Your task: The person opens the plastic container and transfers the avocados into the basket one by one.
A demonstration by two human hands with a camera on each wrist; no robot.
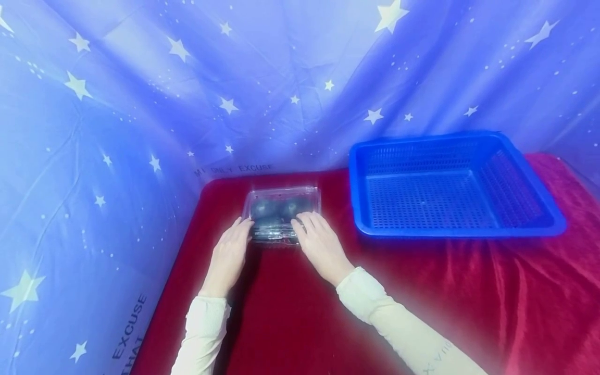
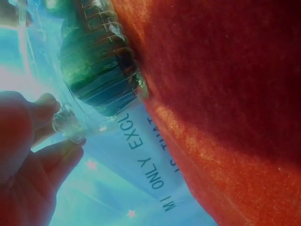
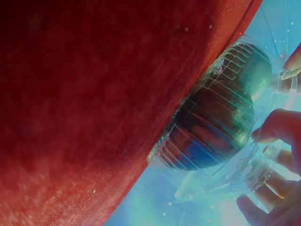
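Note:
A clear plastic clamshell box (image 1: pixel 275 233) lies near the back left of the red cloth, with dark green rounded fruits (image 1: pixel 264 209) inside that look like avocados. My left hand (image 1: pixel 228 256) pinches the box's left rim between thumb and fingers; the left wrist view shows the thumb and fingertips (image 2: pixel 70 153) at a rim corner. On the right side my right hand (image 1: pixel 324 249) grips the rim. Seen from the right wrist, its thumb (image 3: pixel 270 128) sits by the near edge, with other fingers spread along the plastic. Ribbed side walls of the box (image 3: pixel 230 70) face both wrist cameras.
To the right of the box stands a blue perforated plastic basket (image 1: pixel 422 233), with nothing visible in it. A red velvety cloth (image 1: pixel 290 312) covers the table. Blue star-patterned fabric (image 1: pixel 281 67) hangs closely behind and along the left side.

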